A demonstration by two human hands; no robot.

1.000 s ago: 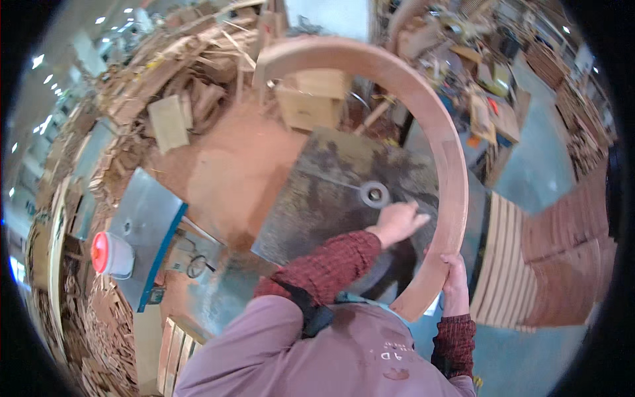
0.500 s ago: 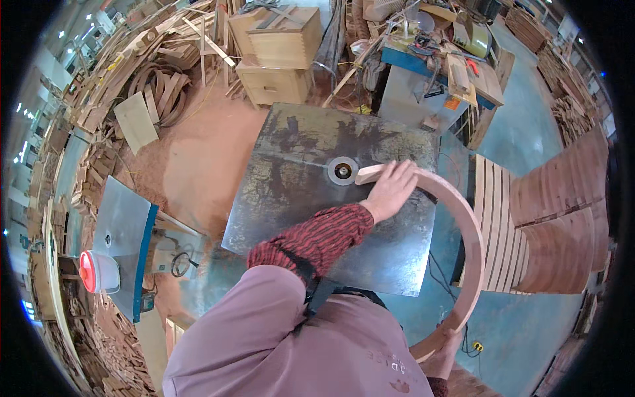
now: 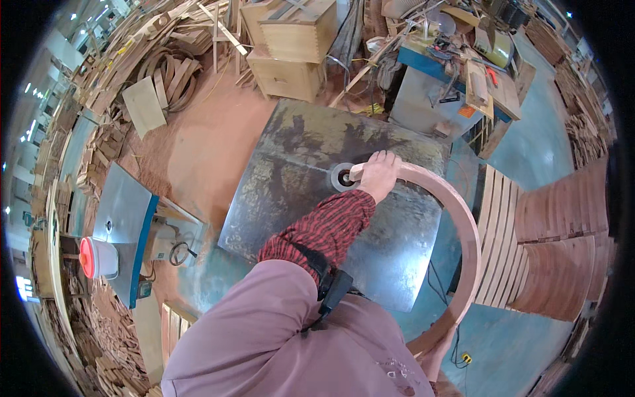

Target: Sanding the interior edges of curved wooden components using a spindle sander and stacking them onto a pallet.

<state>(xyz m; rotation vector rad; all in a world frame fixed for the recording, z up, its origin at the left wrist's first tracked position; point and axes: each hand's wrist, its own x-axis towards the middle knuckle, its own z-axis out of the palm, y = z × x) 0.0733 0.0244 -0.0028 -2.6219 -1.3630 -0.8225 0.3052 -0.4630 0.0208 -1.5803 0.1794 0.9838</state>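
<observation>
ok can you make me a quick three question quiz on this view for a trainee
1. Which hand is on the curved wooden workpiece near the round ring?
2. True or false: the curved wooden workpiece lies wholly within the metal tabletop.
3. On the white bucket, the lid is: a) blue, b) red, c) green?

Key: 1. The left hand. 2. False: it curves out past the right edge of the metal tabletop. 3. b.
</observation>
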